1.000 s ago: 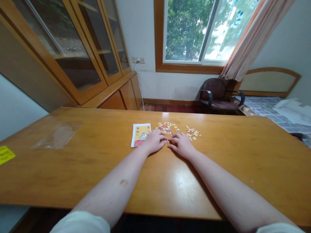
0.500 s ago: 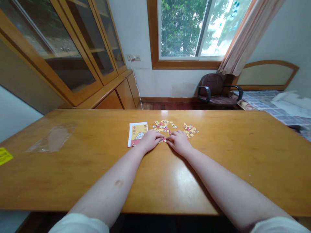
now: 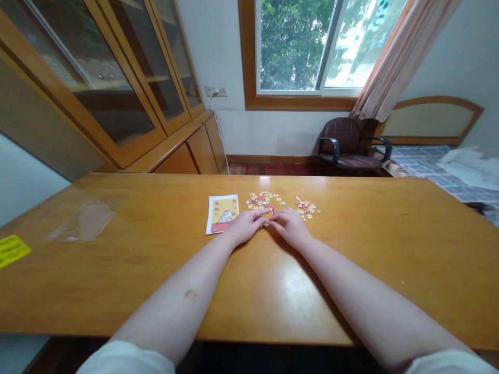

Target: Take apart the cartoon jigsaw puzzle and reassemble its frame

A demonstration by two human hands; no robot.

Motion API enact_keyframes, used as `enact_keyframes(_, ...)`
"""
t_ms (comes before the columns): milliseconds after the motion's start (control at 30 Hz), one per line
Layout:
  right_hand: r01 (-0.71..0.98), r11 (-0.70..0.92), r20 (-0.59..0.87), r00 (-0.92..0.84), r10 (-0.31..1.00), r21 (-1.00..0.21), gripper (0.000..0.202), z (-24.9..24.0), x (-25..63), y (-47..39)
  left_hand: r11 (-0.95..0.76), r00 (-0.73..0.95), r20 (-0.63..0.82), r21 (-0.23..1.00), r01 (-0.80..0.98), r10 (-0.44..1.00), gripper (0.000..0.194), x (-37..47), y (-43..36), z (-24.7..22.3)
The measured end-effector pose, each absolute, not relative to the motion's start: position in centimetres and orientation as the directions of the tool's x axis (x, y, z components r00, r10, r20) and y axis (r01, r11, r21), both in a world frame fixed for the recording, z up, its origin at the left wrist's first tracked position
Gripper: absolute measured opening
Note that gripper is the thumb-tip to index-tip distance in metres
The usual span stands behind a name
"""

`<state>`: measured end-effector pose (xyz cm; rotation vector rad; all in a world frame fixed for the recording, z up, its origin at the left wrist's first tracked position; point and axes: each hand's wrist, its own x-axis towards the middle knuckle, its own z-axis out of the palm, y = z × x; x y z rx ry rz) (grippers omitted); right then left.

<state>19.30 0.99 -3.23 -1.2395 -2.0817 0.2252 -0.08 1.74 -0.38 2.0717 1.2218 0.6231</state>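
Note:
On the wooden table [image 3: 156, 259] lie small yellow and pink puzzle pieces, in a left group [image 3: 257, 201] and a right group [image 3: 307, 209]. My left hand [image 3: 248, 226] is closed by its fingertips at small pieces just in front of the left group, beside a picture card [image 3: 222, 214] showing a white cartoon animal. Facing it, my right hand [image 3: 290, 226] is also closed, its fingertips nearly meeting the left ones. What either hand pinches is too small and partly covered to make out.
A clear plastic bag [image 3: 91, 219] lies at the table's left, with a yellow sticker [image 3: 12, 250] at the left edge. Beyond the table stand a glass-door cabinet [image 3: 128, 83], a dark armchair [image 3: 343, 143] and a bed [image 3: 448, 166].
My left index finger has stretched further over the pieces, and my right fingers have shifted slightly. The view has moved a little.

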Motion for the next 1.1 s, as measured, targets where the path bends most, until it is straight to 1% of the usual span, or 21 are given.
enact_keyframes(33,0.728,0.508,0.465,-0.291,0.836,-0.460,0.010,-3.2,19.5,1.1,-0.371,0.453,0.093,0.729,0.575,0.887,0.041,-0.2,1.8,-0.4)
enact_keyframes(100,0.807,0.435,0.433,-0.252,0.865,-0.399,0.012,-3.0,19.9,1.3,-0.410,0.434,0.155,0.696,0.589,0.888,0.038,-0.5,2.2,-0.6)
enact_keyframes(167,0.889,0.342,0.373,-0.219,0.902,-0.306,0.015,-2.8,20.2,1.5,-0.426,0.383,0.209,0.615,0.664,0.900,0.031,-1.0,2.8,-0.8)
enact_keyframes(200,0.915,0.307,0.336,-0.212,0.918,-0.262,0.016,-2.7,20.3,1.5,-0.405,0.354,0.205,0.585,0.703,0.912,0.030,-1.3,3.0,-0.9)
enact_keyframes(300,0.948,0.268,0.262,-0.217,0.940,-0.174,0.023,-2.5,20.2,1.4,-0.362,0.300,0.204,0.543,0.757,0.932,0.030,-1.8,3.5,-1.2)
enact_keyframes(367,0.949,0.278,0.251,-0.236,0.939,-0.147,0.027,-2.4,20.0,1.3,-0.397,0.325,0.228,0.501,0.769,0.918,0.029,-1.7,3.4,-1.2)
enact_keyframes(500,0.941,0.299,0.266,-0.251,0.931,-0.159,0.027,-2.0,19.8,0.8,-0.512,0.444,0.257,0.379,0.771,0.858,0.026,-1.2,2.7,-1.0)
enact_keyframes(667,0.899,0.402,0.282,-0.346,0.895,-0.174,0.024,-1.7,19.6,0.4,-0.571,0.530,0.212,0.311,0.760,0.821,0.024,-0.7,2.2,-0.6)
enact_keyframes(733,0.900,0.395,0.277,-0.337,0.900,-0.187,0.023,-1.9,19.6,0.6,-0.586,0.551,0.201,0.301,0.752,0.810,0.024,-0.7,2.2,-0.5)
enact_keyframes(900,0.926,0.314,0.251,-0.260,0.932,-0.211,0.022,-2.7,19.7,1.2,-0.598,0.568,0.190,0.304,0.741,0.801,0.023,-0.7,2.2,-0.5)
enact_keyframes(1000,0.930,0.307,0.272,-0.248,0.930,-0.201,0.022,-2.9,19.8,1.3,-0.590,0.563,0.183,0.322,0.741,0.806,0.022,-0.7,2.3,-0.7)
enact_keyframes(1100,0.943,0.261,0.298,-0.193,0.935,-0.208,0.023,-2.9,19.8,1.2,-0.585,0.558,0.183,0.348,0.733,0.809,0.020,-0.7,2.3,-0.8)
